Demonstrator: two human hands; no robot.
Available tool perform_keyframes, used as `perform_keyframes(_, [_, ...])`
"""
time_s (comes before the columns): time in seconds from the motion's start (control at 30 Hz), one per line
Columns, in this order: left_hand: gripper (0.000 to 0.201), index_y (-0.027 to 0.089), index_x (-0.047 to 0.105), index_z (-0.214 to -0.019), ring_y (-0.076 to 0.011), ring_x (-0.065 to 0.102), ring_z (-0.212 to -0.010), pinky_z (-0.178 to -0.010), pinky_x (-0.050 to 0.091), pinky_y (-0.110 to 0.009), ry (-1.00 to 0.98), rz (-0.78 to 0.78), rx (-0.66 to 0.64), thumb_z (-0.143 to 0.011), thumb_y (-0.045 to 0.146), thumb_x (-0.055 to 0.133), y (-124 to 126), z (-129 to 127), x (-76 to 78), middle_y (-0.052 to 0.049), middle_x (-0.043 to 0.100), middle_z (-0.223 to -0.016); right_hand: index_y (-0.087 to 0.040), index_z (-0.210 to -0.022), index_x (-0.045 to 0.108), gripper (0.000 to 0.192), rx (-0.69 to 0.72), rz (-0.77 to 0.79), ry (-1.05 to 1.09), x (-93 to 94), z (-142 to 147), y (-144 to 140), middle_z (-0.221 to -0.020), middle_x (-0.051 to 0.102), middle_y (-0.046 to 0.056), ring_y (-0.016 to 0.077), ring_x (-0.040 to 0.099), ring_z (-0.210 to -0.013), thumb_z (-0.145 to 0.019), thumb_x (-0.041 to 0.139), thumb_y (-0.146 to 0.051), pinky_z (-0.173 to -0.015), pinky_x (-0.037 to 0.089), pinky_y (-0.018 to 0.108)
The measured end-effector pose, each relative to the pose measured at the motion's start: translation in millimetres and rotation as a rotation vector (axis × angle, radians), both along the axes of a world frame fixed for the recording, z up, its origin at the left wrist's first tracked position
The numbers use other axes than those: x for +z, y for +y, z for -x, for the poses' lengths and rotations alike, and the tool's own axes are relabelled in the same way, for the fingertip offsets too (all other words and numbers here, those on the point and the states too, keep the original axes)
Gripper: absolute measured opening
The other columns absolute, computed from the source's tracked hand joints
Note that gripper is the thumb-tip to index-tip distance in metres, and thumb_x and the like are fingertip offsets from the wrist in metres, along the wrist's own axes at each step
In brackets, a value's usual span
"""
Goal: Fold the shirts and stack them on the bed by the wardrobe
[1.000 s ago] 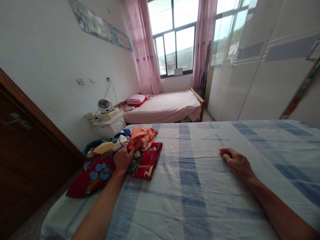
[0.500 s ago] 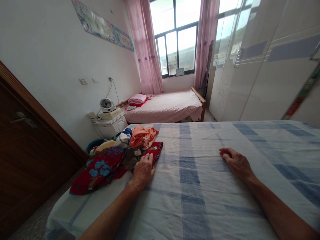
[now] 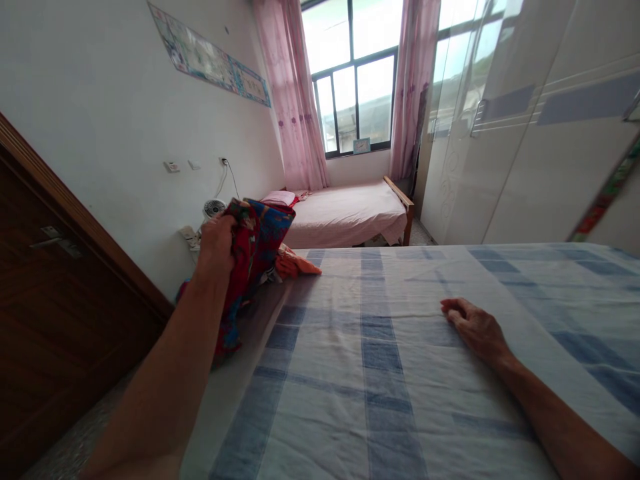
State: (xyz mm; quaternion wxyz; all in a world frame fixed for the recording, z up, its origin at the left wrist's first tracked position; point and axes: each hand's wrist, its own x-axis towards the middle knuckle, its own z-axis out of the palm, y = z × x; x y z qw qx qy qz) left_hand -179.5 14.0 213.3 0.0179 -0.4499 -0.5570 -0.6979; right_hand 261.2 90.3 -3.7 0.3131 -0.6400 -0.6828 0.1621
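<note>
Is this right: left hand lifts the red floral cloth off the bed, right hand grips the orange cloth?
Not quite. In the head view the right hand lies flat on the checked sheet, holding nothing; the orange cloth lies untouched. The left hand does lift the red floral cloth.

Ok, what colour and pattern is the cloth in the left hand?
Red cloth with blue floral print, gripped by the left hand; head view.

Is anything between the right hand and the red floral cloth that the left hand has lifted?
Nothing visible: only bare blue-checked sheet lies between the right hand, flat on the bed, and the red floral cloth gripped by the left hand.
</note>
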Motion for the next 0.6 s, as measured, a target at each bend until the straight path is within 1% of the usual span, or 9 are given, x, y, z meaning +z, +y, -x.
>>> perform_keyframes(0.07, [0.016, 0.010, 0.059, -0.088, -0.0093, 0.049, -0.053, -0.059, 0.051, -0.028, -0.056, 0.003, -0.089, -0.079, 0.018, 0.048, -4.9, -16.2, 20.3, 0.003, 0.052, -0.056, -0.022, -0.095, 0.065, 0.034, 0.000, 0.010, -0.005, -0.1, -0.1, 0.2, -0.086, 0.071, 0.002, 0.0194, 0.064, -0.074, -0.072, 0.043, -0.033, -0.069, 0.044, 0.029])
perform_keyframes(0.13, [0.019, 0.015, 0.060, -0.094, -0.0117, 0.053, -0.057, -0.055, 0.049, -0.027, -0.108, 0.040, -0.299, -0.077, 0.019, 0.053, -17.3, -44.6, 21.6, 0.001, 0.058, -0.065, -0.022, -0.096, 0.065, 0.035, -0.003, 0.019, -0.008, 0.1, -0.1, 0.1, -0.087, 0.071, 0.001, 0.0193, 0.064, -0.074, -0.072, 0.043, -0.033, -0.069, 0.044, 0.029])
perform_keyframes(0.17, [0.022, 0.016, 0.061, -0.097, -0.0128, 0.054, -0.059, -0.054, 0.049, -0.026, -0.113, 0.117, -0.422, -0.076, 0.021, 0.056, -25.8, -61.5, 15.1, 0.000, 0.060, -0.070, -0.022, -0.096, 0.065, 0.035, -0.004, 0.023, -0.011, 0.3, -0.1, -0.1, -0.087, 0.071, 0.001, 0.0193, 0.064, -0.074, -0.072, 0.043, -0.033, -0.069, 0.044, 0.029])
perform_keyframes(0.23, [0.033, 0.018, 0.060, -0.109, -0.0150, 0.059, -0.071, -0.059, 0.050, -0.026, -0.058, 0.348, -0.706, -0.077, 0.026, 0.058, -44.6, -94.9, -8.9, -0.002, 0.064, -0.085, -0.022, -0.096, 0.066, 0.035, -0.003, 0.019, -0.019, 1.0, -0.2, -0.7, -0.086, 0.071, 0.002, 0.0195, 0.064, -0.073, -0.072, 0.043, -0.034, -0.067, 0.045, 0.029])
perform_keyframes(0.3, [0.043, 0.020, 0.055, -0.121, -0.0159, 0.061, -0.081, -0.069, 0.050, -0.026, 0.205, 0.636, -1.008, -0.080, 0.032, 0.058, -62.3, -120.1, -40.7, -0.004, 0.064, -0.101, -0.022, -0.096, 0.066, 0.036, -0.002, 0.004, -0.034, 2.4, -0.5, -1.5, -0.084, 0.071, 0.002, 0.0199, 0.064, -0.073, -0.073, 0.043, -0.035, -0.066, 0.045, 0.029])
perform_keyframes(0.33, [0.045, 0.020, 0.054, -0.122, -0.0162, 0.061, -0.084, -0.073, 0.050, -0.027, 0.369, 0.746, -1.099, -0.079, 0.033, 0.060, -69.8, -127.6, -56.8, -0.005, 0.064, -0.104, -0.022, -0.096, 0.066, 0.036, -0.001, -0.003, -0.040, 3.4, -0.4, -2.1, -0.084, 0.071, 0.003, 0.0201, 0.064, -0.073, -0.073, 0.043, -0.036, -0.066, 0.045, 0.029])
perform_keyframes(0.4, [0.045, 0.020, 0.055, -0.122, -0.0181, 0.060, -0.090, -0.082, 0.048, -0.030, 0.629, 0.819, -1.019, -0.081, 0.036, 0.058, -81.9, -130.3, -85.0, -0.007, 0.062, -0.110, -0.021, -0.096, 0.066, 0.036, 0.007, -0.001, -0.051, 6.4, 0.9, -4.1, -0.083, 0.071, 0.003, 0.0208, 0.064, -0.074, -0.074, 0.043, -0.037, -0.067, 0.046, 0.030])
perform_keyframes(0.5, [0.038, 0.019, 0.057, -0.119, -0.0216, 0.056, -0.104, -0.094, 0.043, -0.033, 0.797, 0.768, -0.645, -0.085, 0.036, 0.051, -97.4, -107.3, -112.2, -0.009, 0.059, -0.118, -0.020, -0.098, 0.066, 0.039, 0.088, -0.004, -0.029, 11.9, 10.3, -12.0, -0.086, 0.071, 0.005, 0.0214, 0.065, -0.076, -0.077, 0.041, -0.042, -0.069, 0.047, 0.032])
perform_keyframes(0.6, [0.037, 0.018, 0.057, -0.118, -0.0239, 0.052, -0.114, -0.099, 0.040, -0.037, 0.861, 0.734, -0.249, -0.088, 0.037, 0.046, -119.6, -65.4, -125.7, -0.010, 0.057, -0.123, -0.020, -0.105, 0.063, 0.043, 0.296, 0.008, 0.013, 17.4, 30.7, -29.0, -0.096, 0.069, 0.007, 0.0211, 0.065, -0.081, -0.082, 0.038, -0.046, -0.075, 0.048, 0.033])
